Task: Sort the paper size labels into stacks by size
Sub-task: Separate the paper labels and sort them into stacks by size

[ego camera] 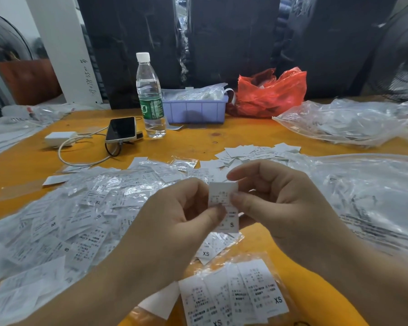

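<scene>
Sorting barely begun: left hand [174,222] and right hand [276,203] both pinched S label [224,208] above table [245,135]; XS stack [236,295] formed near; big mixed heap [68,220] remained left.

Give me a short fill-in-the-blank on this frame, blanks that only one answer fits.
1. Both hands, left hand and right hand, pinch a label marked size ____.
2. The fanned labels nearest the camera read ____.
3. The water bottle has a ____ cap.
4. Behind the bottle sits a ____ plastic bin.

Missing words: S; XS; white; purple
</scene>
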`<state>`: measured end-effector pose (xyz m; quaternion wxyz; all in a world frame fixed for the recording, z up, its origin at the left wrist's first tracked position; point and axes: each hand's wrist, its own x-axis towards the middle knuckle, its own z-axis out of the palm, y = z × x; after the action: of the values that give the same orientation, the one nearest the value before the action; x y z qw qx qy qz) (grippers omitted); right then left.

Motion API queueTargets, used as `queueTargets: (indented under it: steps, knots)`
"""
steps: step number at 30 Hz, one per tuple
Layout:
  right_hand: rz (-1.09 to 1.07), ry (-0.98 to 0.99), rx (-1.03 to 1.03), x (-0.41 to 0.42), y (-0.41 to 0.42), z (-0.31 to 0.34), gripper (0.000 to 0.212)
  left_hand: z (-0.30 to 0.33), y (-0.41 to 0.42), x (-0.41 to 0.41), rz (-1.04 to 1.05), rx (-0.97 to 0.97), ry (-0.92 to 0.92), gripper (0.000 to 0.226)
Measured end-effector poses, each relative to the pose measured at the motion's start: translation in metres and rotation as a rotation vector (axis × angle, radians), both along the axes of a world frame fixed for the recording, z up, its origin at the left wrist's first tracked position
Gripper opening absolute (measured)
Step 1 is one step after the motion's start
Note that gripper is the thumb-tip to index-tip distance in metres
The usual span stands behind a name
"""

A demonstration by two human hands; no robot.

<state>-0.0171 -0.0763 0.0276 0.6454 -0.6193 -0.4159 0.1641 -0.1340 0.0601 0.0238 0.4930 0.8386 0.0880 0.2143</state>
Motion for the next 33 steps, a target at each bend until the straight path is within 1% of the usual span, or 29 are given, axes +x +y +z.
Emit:
queueTargets:
  steps: [2,3,5,7,8,10,12,14,16,17,19,21,23,26,28,31,33]
  knots:
    - [-0.055,-0.162,-0.102,-0.002,-0.004,0.002,0.025,0.002,0.001,-0.001,0.020,0.018,-0.018,0.011]
    - [-0.079,-0.248,-0.161,-0.003,-0.006,0.004,0.027,0.003,0.002,-0.001,0.024,0.023,-0.012,0.003]
    - [-0.136,-0.421,-0.284,-0.004,-0.013,0.008,0.029,0.006,0.001,-0.002,0.032,0.065,0.005,0.010]
    - [-0.207,-0.558,-0.386,-0.001,-0.022,0.016,0.032,0.009,-0.003,0.000,0.022,0.097,0.016,0.006]
    - [-0.242,-0.610,-0.428,0.000,-0.028,0.020,0.032,0.011,-0.006,0.002,0.007,0.108,0.022,0.007]
    - [-0.321,-0.707,-0.493,0.000,-0.042,0.027,0.027,0.015,-0.014,0.005,-0.041,0.117,0.038,0.015]
    - [-0.427,-0.780,-0.534,0.002,-0.062,0.032,0.022,0.015,-0.022,0.011,-0.083,0.135,0.056,0.012]
    - [-0.553,-0.845,-0.638,0.008,-0.083,0.035,0.023,0.015,-0.031,0.019,-0.110,0.148,0.065,0.016]
    - [-0.650,-0.865,-0.839,0.018,-0.102,0.036,0.025,0.016,-0.043,0.030,-0.141,0.162,0.073,0.019]
    - [-0.676,-0.844,-0.948,0.023,-0.109,0.035,0.025,0.017,-0.049,0.036,-0.156,0.169,0.071,0.019]
    - [-0.668,-0.764,-1.129,0.031,-0.120,0.030,0.023,0.018,-0.063,0.047,-0.186,0.169,0.062,0.021]
    - [-0.640,-0.720,-1.214,0.037,-0.129,0.023,0.017,0.017,-0.076,0.057,-0.214,0.174,0.067,0.022]
    - [-0.634,-0.706,-1.228,0.042,-0.135,0.014,0.015,0.014,-0.088,0.064,-0.236,0.193,0.073,0.021]
    - [-0.660,-0.745,-1.218,0.049,-0.140,0.001,0.025,0.009,-0.102,0.071,-0.263,0.212,0.090,0.017]
    - [-0.678,-0.789,-1.200,0.051,-0.141,-0.005,0.028,0.008,-0.110,0.075,-0.281,0.207,0.097,0.016]
    - [-0.690,-0.844,-1.172,0.051,-0.138,-0.009,0.020,0.010,-0.117,0.078,-0.296,0.221,0.097,0.017]
    - [-0.682,-0.848,-1.162,0.050,-0.137,-0.009,0.017,0.010,-0.118,0.081,-0.300,0.234,0.090,0.016]
